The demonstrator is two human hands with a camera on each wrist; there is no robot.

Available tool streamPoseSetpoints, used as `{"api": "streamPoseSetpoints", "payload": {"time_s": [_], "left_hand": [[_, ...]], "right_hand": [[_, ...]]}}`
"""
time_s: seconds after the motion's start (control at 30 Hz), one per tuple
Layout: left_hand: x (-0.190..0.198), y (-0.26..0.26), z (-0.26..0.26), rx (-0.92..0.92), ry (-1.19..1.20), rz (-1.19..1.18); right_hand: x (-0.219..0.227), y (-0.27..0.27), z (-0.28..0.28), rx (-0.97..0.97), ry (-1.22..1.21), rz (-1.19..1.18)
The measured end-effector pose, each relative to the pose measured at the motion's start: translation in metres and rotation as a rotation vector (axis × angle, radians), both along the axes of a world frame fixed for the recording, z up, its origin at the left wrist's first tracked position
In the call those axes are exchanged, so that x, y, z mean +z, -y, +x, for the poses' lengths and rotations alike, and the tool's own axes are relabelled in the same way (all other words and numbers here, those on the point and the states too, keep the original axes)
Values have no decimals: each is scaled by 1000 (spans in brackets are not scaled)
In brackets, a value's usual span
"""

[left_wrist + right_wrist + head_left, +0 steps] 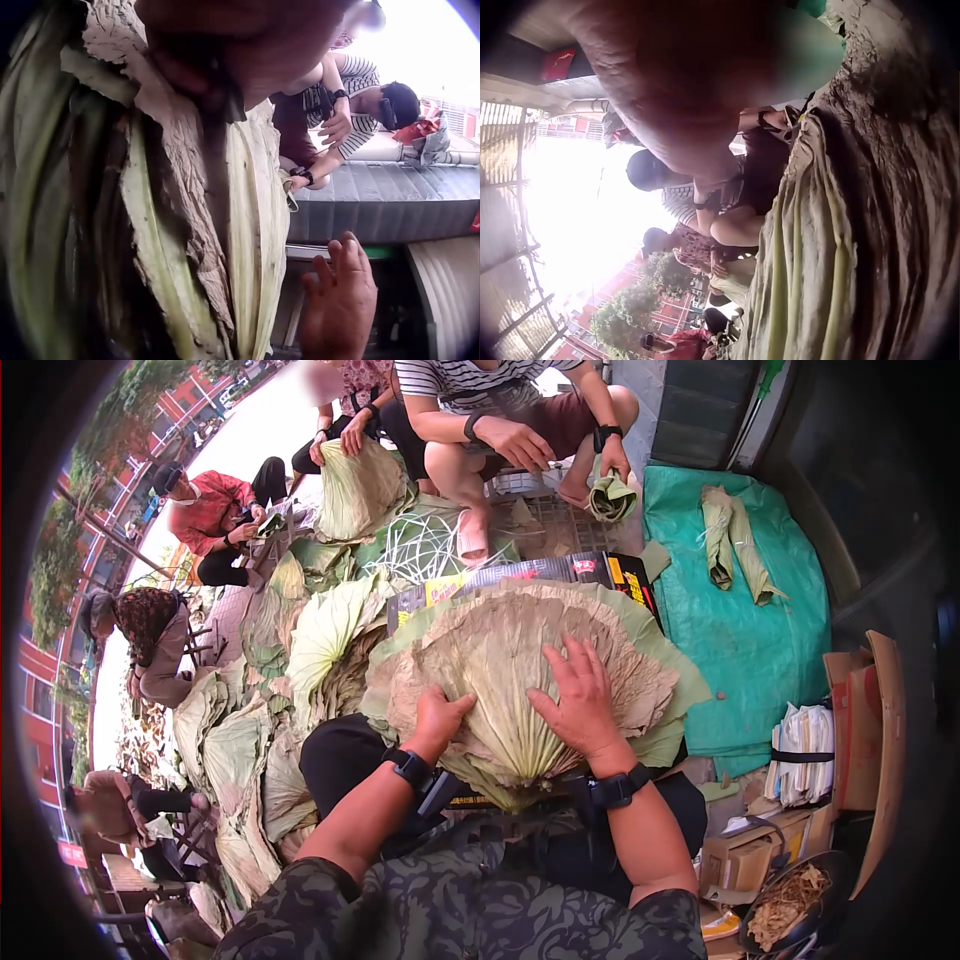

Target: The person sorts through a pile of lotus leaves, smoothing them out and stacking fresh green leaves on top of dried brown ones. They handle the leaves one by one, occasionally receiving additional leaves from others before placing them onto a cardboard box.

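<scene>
A large dried lotus leaf (500, 660), pale brown with ribs fanning up from its gathered base, is spread over greener leaves (690, 695) in front of my body. My left hand (437, 722) grips it on the left, thumb lying on the top face and the other fingers mostly hidden. In the left wrist view the leaf's folded layers (180, 180) hang close by the hand. My right hand (583, 705) rests on the right half of the leaf, fingers straight and spread, holding nothing. The leaf's ribs (802, 262) run below that hand in the right wrist view.
Under the leaves lies a black printed box (625, 575). More dried leaves (235, 750) are heaped on the left. A green tarp (735, 660) with two rolled leaves (735, 545) lies to the right, near cardboard boxes (860, 730). A person in stripes (500, 420) sits opposite.
</scene>
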State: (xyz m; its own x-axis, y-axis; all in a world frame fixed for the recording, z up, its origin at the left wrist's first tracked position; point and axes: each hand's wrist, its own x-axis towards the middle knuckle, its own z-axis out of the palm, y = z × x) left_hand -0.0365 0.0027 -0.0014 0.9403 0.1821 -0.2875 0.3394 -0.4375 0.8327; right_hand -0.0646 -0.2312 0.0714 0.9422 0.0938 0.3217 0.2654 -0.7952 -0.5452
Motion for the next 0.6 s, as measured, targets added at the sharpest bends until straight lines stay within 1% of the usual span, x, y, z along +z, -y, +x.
{"api": "streamPoseSetpoints", "payload": {"time_s": [0.03, 0.07, 0.1, 0.13, 0.17, 0.2, 0.27, 0.3, 0.37, 0.4, 0.47, 0.5, 0.57, 0.6], "left_hand": [[2, 1, 0, 14, 12, -61], [4, 3, 0, 26, 24, -122], [7, 3, 1, 20, 23, -120], [18, 4, 2, 73, -44, -142], [25, 4, 2, 131, -107, -167], [22, 3, 2, 138, -101, -168], [16, 1, 1, 199, -3, -295], [13, 0, 0, 194, -6, -294], [16, 0, -1, 249, -35, -424], [16, -3, 0, 246, -34, -420], [15, -11, 5, 326, -178, -272], [15, -17, 7, 324, -176, -272], [12, -27, 9, 387, -209, -419], [8, -27, 8, 385, -208, -419]], "right_hand": [[5, -5, -4, 83, -209, -119], [-2, -7, -7, 78, -212, -114], [-13, -9, -7, 89, -394, -164], [-18, -11, -7, 104, -573, -215], [-20, -9, -6, 107, -569, -216], [-20, -7, -4, 123, -579, -215], [-21, -6, -4, 137, -593, -209], [-22, -5, -5, 137, -575, -208], [-22, -3, -8, 132, -560, -201], [-22, -3, -7, 138, -550, -205], [-22, -4, -7, 144, -537, -208], [-22, -3, -7, 143, -534, -204], [-22, -2, -7, 139, -529, -199], [-22, -3, -7, 139, -531, -204]]}}
